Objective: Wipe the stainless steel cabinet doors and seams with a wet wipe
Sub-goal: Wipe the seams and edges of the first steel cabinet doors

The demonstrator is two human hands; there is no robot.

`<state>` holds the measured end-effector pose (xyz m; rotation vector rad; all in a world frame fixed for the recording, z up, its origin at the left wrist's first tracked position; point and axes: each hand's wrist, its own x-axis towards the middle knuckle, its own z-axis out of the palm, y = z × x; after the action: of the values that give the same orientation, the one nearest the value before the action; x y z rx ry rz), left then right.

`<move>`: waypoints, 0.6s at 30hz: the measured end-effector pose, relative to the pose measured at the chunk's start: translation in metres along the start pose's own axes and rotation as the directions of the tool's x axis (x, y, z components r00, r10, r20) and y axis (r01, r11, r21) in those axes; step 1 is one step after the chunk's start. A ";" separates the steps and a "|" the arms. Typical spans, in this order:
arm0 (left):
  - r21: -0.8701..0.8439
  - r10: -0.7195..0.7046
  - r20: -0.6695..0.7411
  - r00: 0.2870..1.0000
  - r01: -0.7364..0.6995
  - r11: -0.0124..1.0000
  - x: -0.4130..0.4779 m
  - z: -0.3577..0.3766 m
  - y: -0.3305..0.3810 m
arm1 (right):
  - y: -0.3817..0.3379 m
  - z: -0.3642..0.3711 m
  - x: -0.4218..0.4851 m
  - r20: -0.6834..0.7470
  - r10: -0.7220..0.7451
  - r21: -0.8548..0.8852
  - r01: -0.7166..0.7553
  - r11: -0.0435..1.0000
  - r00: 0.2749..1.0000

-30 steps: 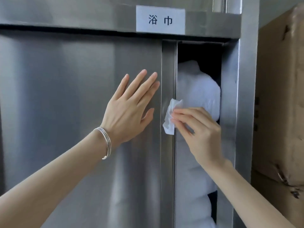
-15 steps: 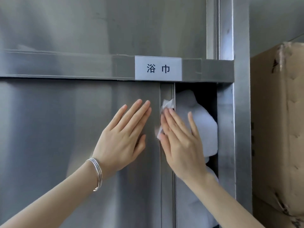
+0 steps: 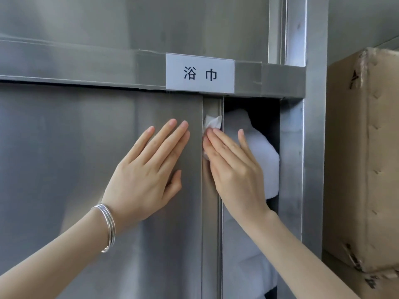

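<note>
Nearest the camera, two bare forearms reached up and forward. Thin silver bangles (image 3: 108, 227) circled the left wrist.

The left hand (image 3: 146, 169) lay flat on the stainless steel cabinet door (image 3: 64, 169), near its right edge. Its fingers were straight and close together, its thumb was tucked low, and it held nothing.

The right hand (image 3: 235, 169) was just beside it, across the vertical edge strip (image 3: 211, 244) of the door. Its fingers were also straight and pressed the wet wipe (image 3: 212, 123) against that strip rather than curling round it. The little finger stood apart over the opening.

The white wipe was crumpled. Most of it stuck out above the fingertips near the top of the strip, and a small part showed at the left of the fingers.

Right of the strip the cabinet stood open. Behind the right hand, white folded towels (image 3: 264, 162) filled the dark gap, bounded on the far side by the steel upright (image 3: 313, 147).

Above the door ran a horizontal steel rail (image 3: 86, 65) carrying a white label (image 3: 199, 73) with two printed characters, directly over the wipe.

At the right edge, beyond the upright, stood a worn brown cardboard box (image 3: 367, 158).
</note>
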<state>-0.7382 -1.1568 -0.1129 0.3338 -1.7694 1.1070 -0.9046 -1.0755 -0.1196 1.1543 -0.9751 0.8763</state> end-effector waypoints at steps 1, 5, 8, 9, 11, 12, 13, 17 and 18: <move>-0.001 -0.004 -0.001 1.000 0.004 1.000 -0.001 0.000 0.000 | 0.001 0.000 0.002 -0.014 -0.005 0.026 0.006 1.000 1.000; -0.002 -0.005 -0.006 1.000 0.005 1.000 -0.001 -0.001 -0.001 | 0.006 0.001 0.016 -0.043 -0.014 0.106 0.018 0.994 0.999; -0.002 -0.010 -0.002 1.000 0.010 1.000 -0.001 -0.001 0.000 | 0.003 0.002 0.017 0.025 0.002 0.150 -0.006 0.989 1.000; 0.000 -0.011 0.002 1.000 0.011 1.000 0.000 -0.001 0.000 | 0.002 0.003 0.017 0.058 0.017 0.157 -0.026 0.987 0.998; 0.004 -0.014 0.004 1.000 0.014 1.000 0.000 -0.001 0.000 | 0.000 0.005 0.015 0.096 0.049 0.166 -0.065 0.984 0.994; 0.004 -0.015 0.002 1.000 0.015 1.000 0.000 -0.001 0.000 | -0.002 0.005 0.012 0.096 0.055 0.166 -0.071 0.984 0.994; 0.003 -0.015 0.000 1.000 0.015 1.000 0.000 -0.001 -0.001 | -0.003 0.005 0.008 0.088 0.052 0.153 -0.065 0.986 0.995; 0.004 -0.005 0.004 1.000 0.005 1.000 0.000 -0.001 -0.001 | -0.001 -0.001 -0.005 0.112 -0.005 0.029 0.002 1.000 0.994; 0.005 -0.003 0.005 1.000 0.003 1.000 0.000 -0.001 -0.001 | 0.002 -0.002 -0.001 0.147 -0.018 -0.001 0.019 1.000 0.989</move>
<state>-0.7367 -1.1568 -0.1123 0.3427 -1.7706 1.1097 -0.9060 -1.0737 -0.1198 1.2373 -1.0828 0.7836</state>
